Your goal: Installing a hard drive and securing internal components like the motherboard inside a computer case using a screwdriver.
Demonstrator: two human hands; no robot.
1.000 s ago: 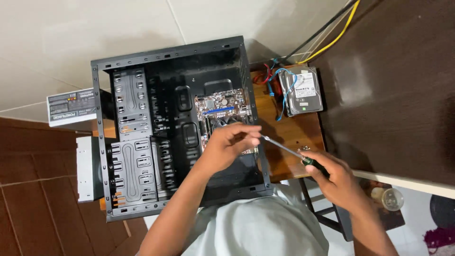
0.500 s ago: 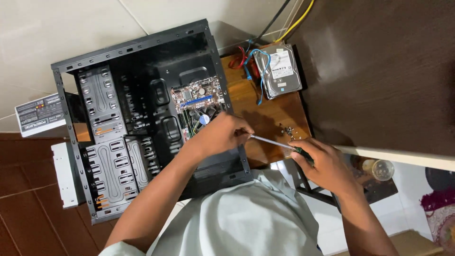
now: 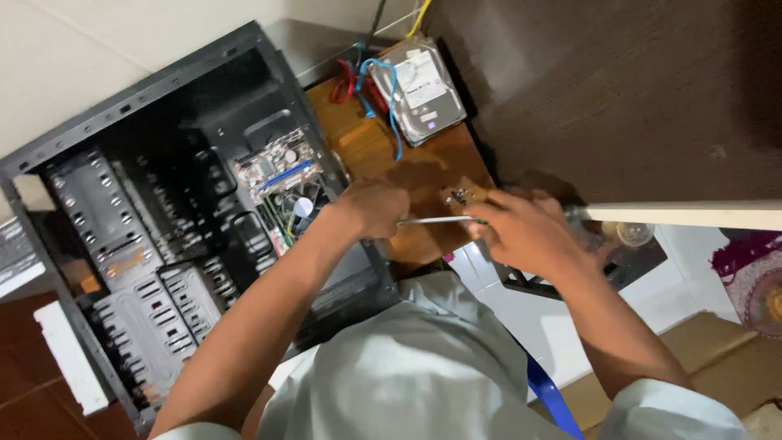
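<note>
An open black computer case [image 3: 138, 244] lies on its side, with a small green motherboard [image 3: 281, 171] inside. My left hand [image 3: 371, 208] is curled at the case's right edge, its fingers closed around the tip end of a screwdriver's metal shaft [image 3: 432, 220]. My right hand [image 3: 521, 232] grips the screwdriver's handle, which is hidden inside my fist. Small screws [image 3: 458, 195] lie on the wooden stool top [image 3: 383, 155] just above my right hand.
A bare hard drive [image 3: 419, 90] with red and blue cables [image 3: 383, 90] sits at the stool's far end. A dark wooden tabletop [image 3: 619, 98] fills the upper right, its pale edge near my right hand. A white panel [image 3: 69, 367] lies on the floor at left.
The view has swung and tilted, so the case now sits further left. Both hands have moved from inside the case out to its right edge over the stool, still on the screwdriver.
</note>
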